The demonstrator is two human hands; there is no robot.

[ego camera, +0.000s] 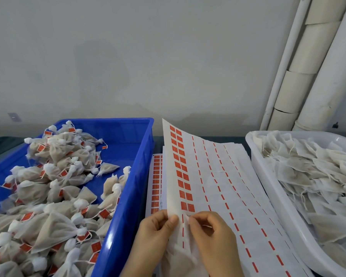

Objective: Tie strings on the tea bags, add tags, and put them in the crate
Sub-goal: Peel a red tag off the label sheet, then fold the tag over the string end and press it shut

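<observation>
A white sticker sheet [190, 168] with rows of red tags stands curled up between the two bins. My left hand [158, 226] pinches its lower left edge, lifting it. My right hand [210, 228] pinches at a tag near the sheet's lower end, fingertips almost touching the left thumb. A tea bag [180, 258] of white mesh lies under both hands, partly hidden. The blue crate [128, 196] on the left holds several tied tea bags with red tags [48, 176].
A white tray [268, 176] on the right holds several untied tea bags [318, 172]. A stack of more sticker sheets [156, 182] lies flat under the lifted one. Pale wall behind, white pipes [308, 66] at the far right.
</observation>
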